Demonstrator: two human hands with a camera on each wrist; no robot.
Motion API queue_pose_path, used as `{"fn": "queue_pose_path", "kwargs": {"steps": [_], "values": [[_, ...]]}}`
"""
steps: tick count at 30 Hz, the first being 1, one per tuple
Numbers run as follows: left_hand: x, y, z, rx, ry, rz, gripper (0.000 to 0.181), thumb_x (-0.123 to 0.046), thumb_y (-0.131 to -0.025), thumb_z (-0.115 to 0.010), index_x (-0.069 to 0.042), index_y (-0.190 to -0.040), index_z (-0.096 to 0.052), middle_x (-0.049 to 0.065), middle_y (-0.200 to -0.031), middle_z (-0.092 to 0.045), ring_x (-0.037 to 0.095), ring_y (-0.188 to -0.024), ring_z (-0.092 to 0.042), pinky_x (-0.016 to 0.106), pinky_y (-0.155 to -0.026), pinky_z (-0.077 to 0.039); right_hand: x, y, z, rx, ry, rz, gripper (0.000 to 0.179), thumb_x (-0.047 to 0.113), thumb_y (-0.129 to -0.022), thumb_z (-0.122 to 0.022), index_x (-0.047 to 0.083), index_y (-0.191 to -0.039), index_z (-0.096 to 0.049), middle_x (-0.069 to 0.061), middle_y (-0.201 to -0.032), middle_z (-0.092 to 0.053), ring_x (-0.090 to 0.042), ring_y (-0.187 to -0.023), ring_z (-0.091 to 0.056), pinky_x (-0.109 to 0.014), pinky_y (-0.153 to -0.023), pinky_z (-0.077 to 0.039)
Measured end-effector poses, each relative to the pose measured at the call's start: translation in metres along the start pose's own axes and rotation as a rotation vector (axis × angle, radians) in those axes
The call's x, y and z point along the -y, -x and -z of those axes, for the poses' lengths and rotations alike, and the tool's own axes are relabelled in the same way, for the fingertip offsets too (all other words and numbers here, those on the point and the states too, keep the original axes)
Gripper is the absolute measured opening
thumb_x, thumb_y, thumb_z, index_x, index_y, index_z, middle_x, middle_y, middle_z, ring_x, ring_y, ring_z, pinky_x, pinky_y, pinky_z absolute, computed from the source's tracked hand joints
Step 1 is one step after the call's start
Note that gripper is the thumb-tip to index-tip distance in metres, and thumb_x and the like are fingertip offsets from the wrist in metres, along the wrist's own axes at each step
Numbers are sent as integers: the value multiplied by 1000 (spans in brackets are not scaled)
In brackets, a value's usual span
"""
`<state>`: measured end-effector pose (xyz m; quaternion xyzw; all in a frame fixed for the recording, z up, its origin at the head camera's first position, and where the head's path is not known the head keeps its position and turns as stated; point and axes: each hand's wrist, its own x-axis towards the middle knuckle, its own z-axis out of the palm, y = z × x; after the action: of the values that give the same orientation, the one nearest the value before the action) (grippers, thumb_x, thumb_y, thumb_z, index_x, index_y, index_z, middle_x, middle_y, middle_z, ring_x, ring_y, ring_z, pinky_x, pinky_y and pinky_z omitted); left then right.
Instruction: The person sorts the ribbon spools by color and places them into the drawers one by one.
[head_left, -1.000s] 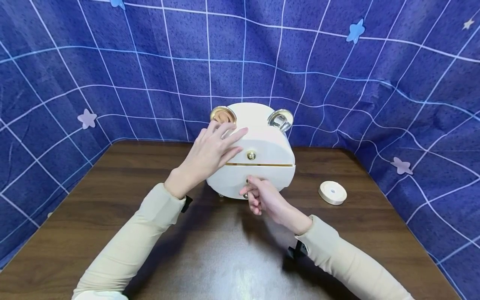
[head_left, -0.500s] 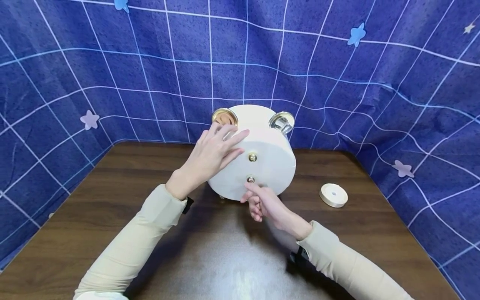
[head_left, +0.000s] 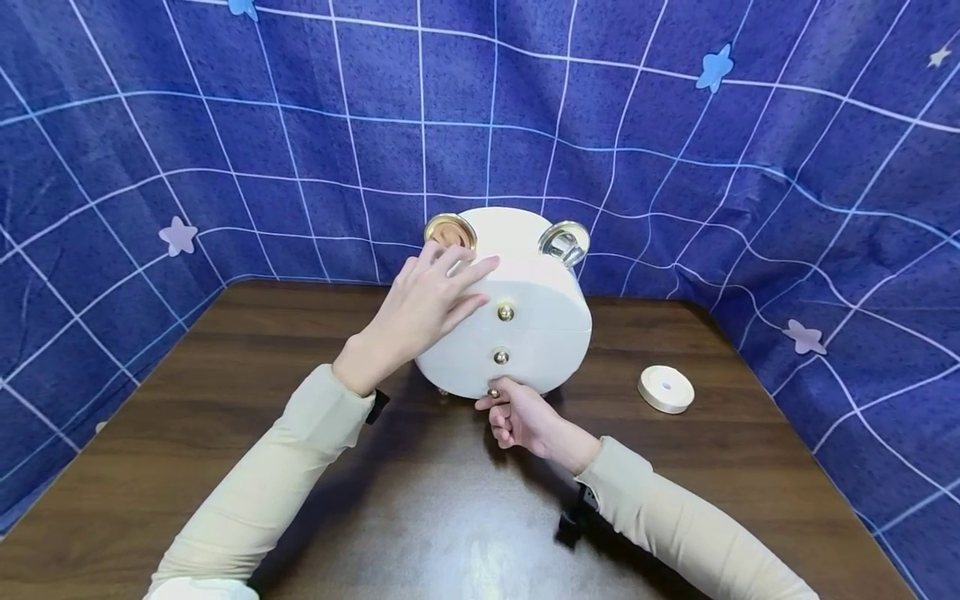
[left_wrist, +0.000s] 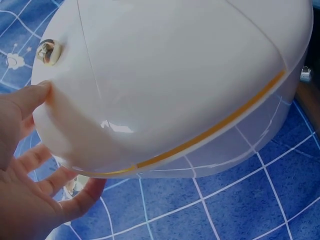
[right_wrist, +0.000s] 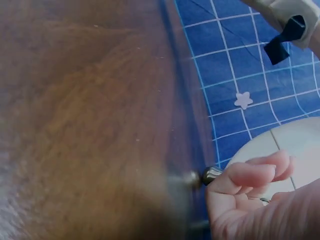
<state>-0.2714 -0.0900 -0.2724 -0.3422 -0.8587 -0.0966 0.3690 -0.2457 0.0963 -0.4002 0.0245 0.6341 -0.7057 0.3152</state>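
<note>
A white rounded drawer box (head_left: 547, 342) stands on the table, with two shiny round ears on top and small metal knobs down its front. At its upper left my left hand (head_left: 423, 304) touches it, fingers spread; in the left wrist view the thumb (left_wrist: 35, 97) presses the front face below a gold knob (left_wrist: 48, 52). Low on the front, my right hand (head_left: 522, 418) pinches the lowest knob (head_left: 493, 392) between thumb and forefinger, other fingers curled. Above it the middle knob (head_left: 501, 356) and the upper knob (head_left: 506, 312) are untouched.
A roll of cream ribbon (head_left: 666, 389) lies on the brown wooden table (head_left: 300, 500) to the right of the box. Blue gridded cloth (head_left: 360, 150) with stars hangs close behind and along both sides.
The gap under the box's upper section has closed as the middle drawer went in. My right hand has moved down from the middle knob to the lowest one; my left hand stays.
</note>
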Motion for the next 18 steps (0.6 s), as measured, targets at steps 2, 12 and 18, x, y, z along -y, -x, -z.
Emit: {"fn": "queue_pose_path", "kwargs": {"steps": [2, 12, 18], "values": [[-1, 0, 0, -1, 2, 5, 41, -37, -93, -63, -26, -132, -59, 5, -121, -59, 29, -104, -51, 42, -68, -44, -1, 1, -1, -23, -2, 12, 31, 32, -96, -40, 4, -96, -53, 7, -47, -39, -8, -40, -36, -22, -46, -32], [-2, -1, 0, 4, -1, 11, 42, -38, -93, -62, -27, -132, -58, 6, -122, -59, 29, -104, -51, 42, -68, -44, -11, 15, -5, -18, 17, 2, 30, 34, -95, -43, 7, -87, -53, 7, -45, -36, -6, -39, -35, -21, -43, -30], [-2, -1, -1, 3, 5, 13, 42, -37, -92, -63, -26, -132, -58, 6, -122, -59, 30, -105, -51, 42, -67, -44, -19, 29, -7, 4, 42, -11, 27, 33, -93, -44, 8, -88, -54, 7, -46, -35, -7, -39, -34, -21, -43, -30]]}}
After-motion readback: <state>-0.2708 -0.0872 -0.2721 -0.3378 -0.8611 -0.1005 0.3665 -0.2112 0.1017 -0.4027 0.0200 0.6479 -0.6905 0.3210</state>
